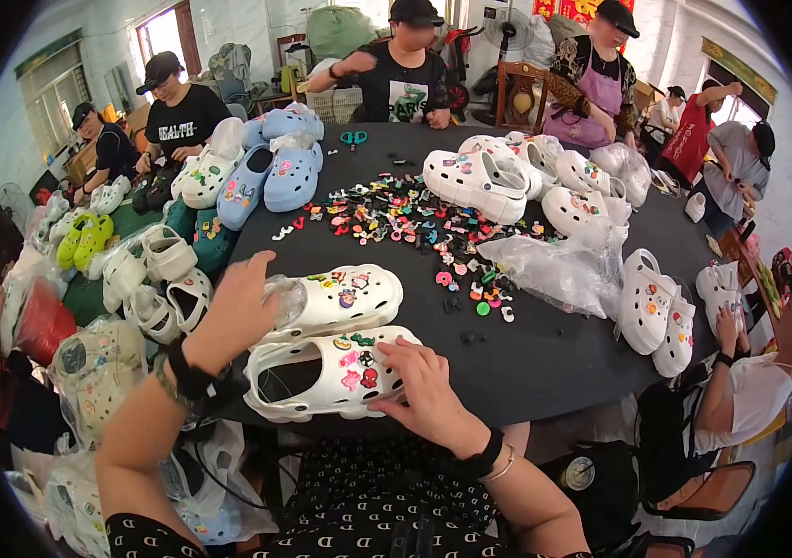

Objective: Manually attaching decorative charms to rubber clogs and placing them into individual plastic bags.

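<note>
Her left hand clamps the far white clog steady while her right hand, fingers loosely spread, presses charms into the near clog.

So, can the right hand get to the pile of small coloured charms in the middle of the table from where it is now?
Probably yes. The right hand rests on the near white clog; the charms lie beyond the second clog, which is low enough to reach over.
</note>
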The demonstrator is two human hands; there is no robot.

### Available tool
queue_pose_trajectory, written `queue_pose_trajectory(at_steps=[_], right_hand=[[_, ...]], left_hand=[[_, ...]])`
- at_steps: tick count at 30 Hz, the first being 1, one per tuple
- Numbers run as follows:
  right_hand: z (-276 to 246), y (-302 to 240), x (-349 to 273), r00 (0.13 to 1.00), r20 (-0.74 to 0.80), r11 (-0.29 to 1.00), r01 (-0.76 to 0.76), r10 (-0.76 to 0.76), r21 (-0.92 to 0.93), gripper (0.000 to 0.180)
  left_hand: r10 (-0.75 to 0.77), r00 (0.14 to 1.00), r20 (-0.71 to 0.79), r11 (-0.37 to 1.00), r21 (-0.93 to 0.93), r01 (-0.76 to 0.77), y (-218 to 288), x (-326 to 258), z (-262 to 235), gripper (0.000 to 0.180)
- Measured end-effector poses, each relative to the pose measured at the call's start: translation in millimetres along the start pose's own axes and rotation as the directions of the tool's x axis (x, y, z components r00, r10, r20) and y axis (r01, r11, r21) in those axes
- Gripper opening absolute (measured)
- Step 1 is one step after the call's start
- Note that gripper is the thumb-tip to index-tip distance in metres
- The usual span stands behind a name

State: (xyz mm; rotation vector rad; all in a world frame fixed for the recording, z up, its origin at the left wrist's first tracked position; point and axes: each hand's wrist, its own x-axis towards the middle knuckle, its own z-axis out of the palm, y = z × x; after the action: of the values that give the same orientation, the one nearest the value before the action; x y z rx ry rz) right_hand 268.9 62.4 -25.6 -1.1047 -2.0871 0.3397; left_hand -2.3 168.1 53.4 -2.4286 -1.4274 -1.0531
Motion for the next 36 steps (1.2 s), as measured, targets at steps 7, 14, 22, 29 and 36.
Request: queue_pose_trajectory(at_steps=[7,14,22,29,36], right_hand=[[-0.3,-8.1,13.3,0.998,-0.049,0.998,-0.048,0.047,-0.029,0.072],[5.5,-12.9,22.9,0.998,-0.050,0.997,-0.047,0.045,-0.056,0.068],[11.2,-8.3,24.3,0.986,-0.076,0.988,-0.150,0.148,-0.025,0.059],[14.4,-0.9,22.7,0.979,-0.150,0.990,-0.137,0.141,0.036,0.048],[26.8,1.6,16.7,0.962,-0.274,0.999,-0.006,-0.007,-0.047,0.031]], left_hand=[[-0.169,0.810,0.561,0.956,-0.106,0.273,69.5,-36.1,-35.8,0.034],[-0.179,0.348,0.920,0.482,-0.226,0.846,67.2,-34.0,-3.6,0.040],[0.039,0.249,0.968,0.207,-0.251,0.945,56.8,-30.2,19.2,0.040],[0.031,0.338,0.941,-0.008,-0.338,0.941,51.2,-50.1,34.2,0.038],[0.020,0.330,0.944,-0.030,-0.330,0.944,49.8,-51.0,34.4,0.039]])
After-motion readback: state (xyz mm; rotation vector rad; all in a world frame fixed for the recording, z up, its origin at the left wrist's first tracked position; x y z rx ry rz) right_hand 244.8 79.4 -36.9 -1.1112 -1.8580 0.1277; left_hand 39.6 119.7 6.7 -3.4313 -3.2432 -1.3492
